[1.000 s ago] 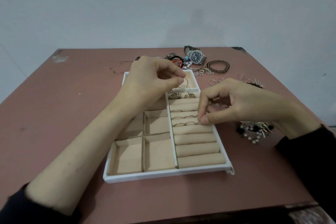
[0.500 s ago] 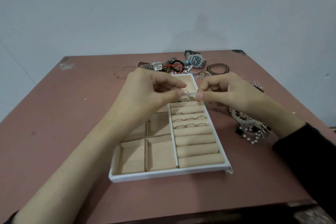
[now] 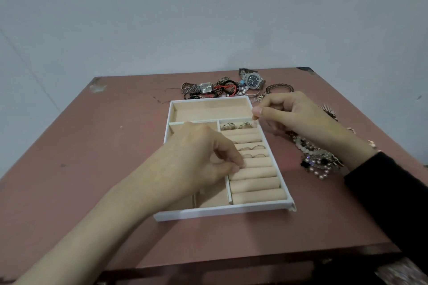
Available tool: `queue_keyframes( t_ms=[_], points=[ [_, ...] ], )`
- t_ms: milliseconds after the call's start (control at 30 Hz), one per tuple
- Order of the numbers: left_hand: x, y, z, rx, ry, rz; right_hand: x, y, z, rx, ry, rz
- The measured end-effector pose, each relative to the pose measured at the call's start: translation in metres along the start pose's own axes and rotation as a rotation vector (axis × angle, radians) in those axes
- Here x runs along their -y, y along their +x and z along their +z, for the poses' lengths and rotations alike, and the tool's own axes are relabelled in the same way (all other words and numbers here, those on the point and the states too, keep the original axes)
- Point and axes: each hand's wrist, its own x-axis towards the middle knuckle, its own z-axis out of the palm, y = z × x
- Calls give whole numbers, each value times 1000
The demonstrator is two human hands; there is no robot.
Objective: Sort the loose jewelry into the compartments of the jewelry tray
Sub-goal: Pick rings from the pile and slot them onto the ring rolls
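The white jewelry tray [image 3: 217, 213] with beige lining lies mid-table. Its right column of ring rolls [image 3: 254, 184] has several rings [image 3: 253, 147] tucked into the upper slots, and two ornate rings [image 3: 236, 125] sit in the top slot. My left hand [image 3: 199, 159] reaches over the tray, thumb and forefinger pinched at a slot halfway down the rolls, apparently on a thin ring hidden by the fingertips. My right hand [image 3: 287, 114] hovers at the tray's far right corner with thumb and forefinger pinched. What they hold is not discernible.
Loose jewelry lies behind the tray: a square-faced watch [image 3: 203, 87], a blue-dial watch [image 3: 252, 80], red and black cords [image 3: 225, 88] and a braided bracelet [image 3: 279, 88]. A pearl and bead pile [image 3: 319, 162] sits right of the tray. The table's front edge is close to me.
My left hand moved from the tray's top ring slot down to the middle rolls. My right hand stayed near the tray's far right corner. The hoop ring seen between the hands is no longer visible.
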Motion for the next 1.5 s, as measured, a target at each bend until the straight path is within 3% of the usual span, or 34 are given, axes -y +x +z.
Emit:
queue_keyframes(
  t_ms=[467,733,867,1167,1367,1500],
  points=[
    [3,14,-2,153,132,6,-1,2,-1,-17,-7,-35],
    [8,18,-4,164,74,22,1,6,-6,-160,57,-65],
    [9,28,-10,93,-21,33,-6,11,-12,-269,42,-46],
    [0,112,13,17,-13,57,-20,19,-36,-567,141,41],
    [1,159,37,138,182,40,-24,20,-39,-590,154,78],
    [5,170,38,161,184,-21,-26,22,-39,-576,140,84]
  ],
)
